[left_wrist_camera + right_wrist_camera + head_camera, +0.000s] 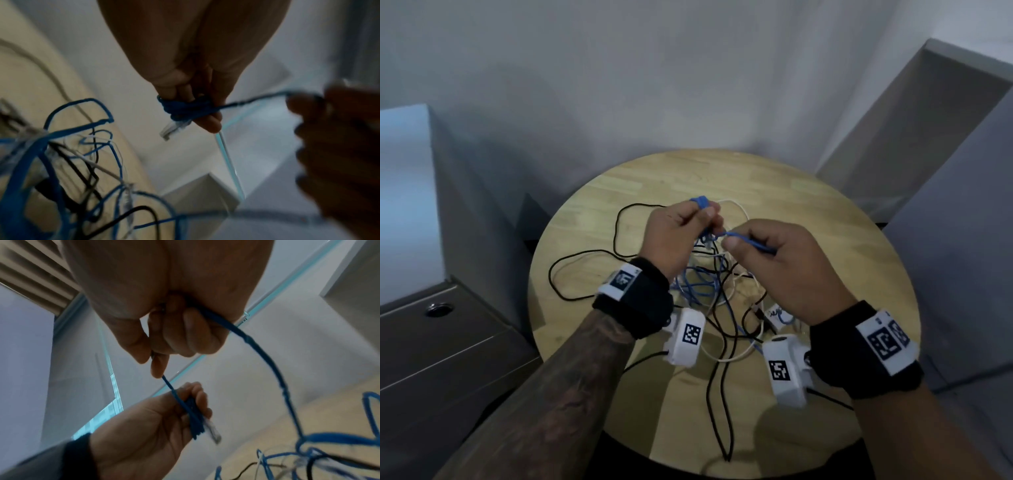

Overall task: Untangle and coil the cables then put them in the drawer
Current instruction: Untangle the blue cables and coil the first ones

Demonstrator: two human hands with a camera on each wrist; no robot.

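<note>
Above the round wooden table (808, 212) my left hand (681, 233) holds a blue cable (746, 240) wound in several turns round its fingers (185, 107), the clear plug (174, 129) hanging below them. My right hand (774, 263) pinches the same blue cable (257, 347) between thumb and forefinger, a short taut stretch running over to the left hand (156, 418). The rest of the blue cable drops into a tangle (709, 284) of blue, black and white cables on the table under both hands.
A grey drawer cabinet (441, 342) with a round lock stands to the left of the table, drawers closed. A black cable loop (585, 274) spreads toward the table's left side, and more black cable runs off the front edge. Walls close in behind and right.
</note>
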